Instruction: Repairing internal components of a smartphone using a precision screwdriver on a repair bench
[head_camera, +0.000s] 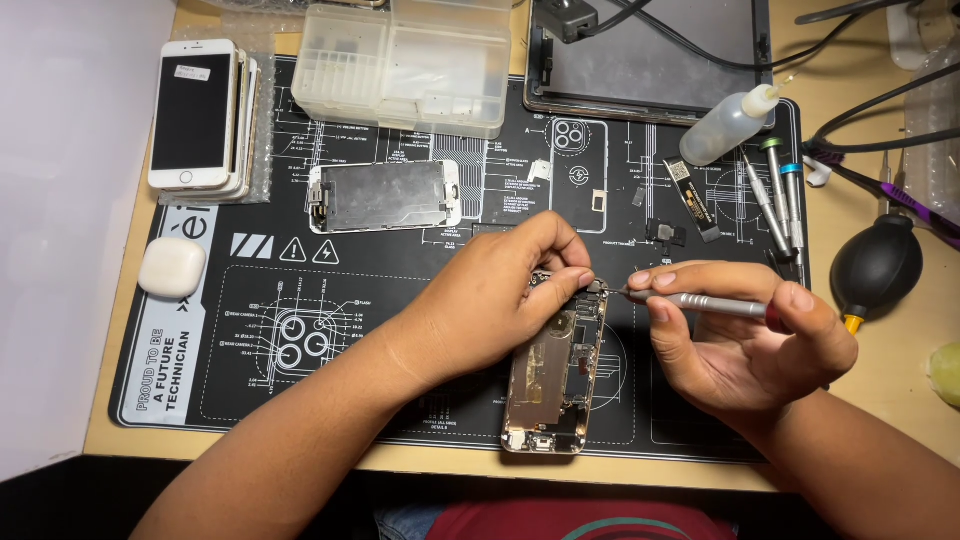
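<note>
The opened phone body (556, 372) lies face-up near the front edge of the black work mat (400, 340), its inner metal plates and small parts bare, its long side running near to far. The left hand (500, 300) rests over its far left corner, fingers curled down and closed on the frame edge, fingertips touching the top rim. The right hand (745, 345) is closed around a slim silver screwdriver (700, 303), thumb and forefinger pinching the shaft; the tip meets the phone's far right corner, just beside the left fingertips.

On the mat's far middle lies a detached screen panel (385, 196), metal backing up. A clear plastic parts box (405, 62) stands beyond it at the far edge. At far left a stack of white phones (200, 115) sits on bubble wrap, the top one bearing a small white rectangular sticker on its dark glass. Near it, on the mat's left border, is a white rounded earbud case (172, 267). The mat carries white line drawings, two triangular warning signs and a white strip of lettering on its left side.

At far right a small clear squeeze bottle (728, 125) lies tilted, with spare screwdrivers (780, 190) beside it. A black rubber air blower (875, 268) with a yellow nozzle rests on the wooden tabletop (900, 390) to the right.
</note>
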